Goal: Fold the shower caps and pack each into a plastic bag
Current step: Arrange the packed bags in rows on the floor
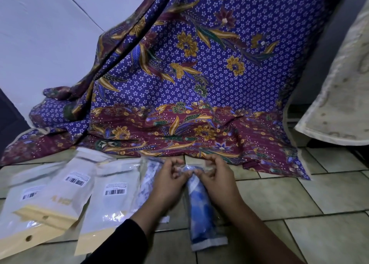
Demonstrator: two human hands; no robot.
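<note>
Plastic bags [69,191], three with barcode labels, lie left on tiled floor [299,203]. Left hand [169,180] and right hand [214,180] both pinch top of clear bag [209,241] on the floor, rolled blue shower cap [199,207] inside. Top edge blurred, possibly the seal.

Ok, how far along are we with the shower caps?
Looks done: three barcoded pouches lie on the floor, contents unseen, and a patterned cap sits bagged beside them. In hand: the left hand and right hand pinch the far end of a clear bag holding a rolled blue cap. Remaining: closing that bag; no loose caps show.
</note>
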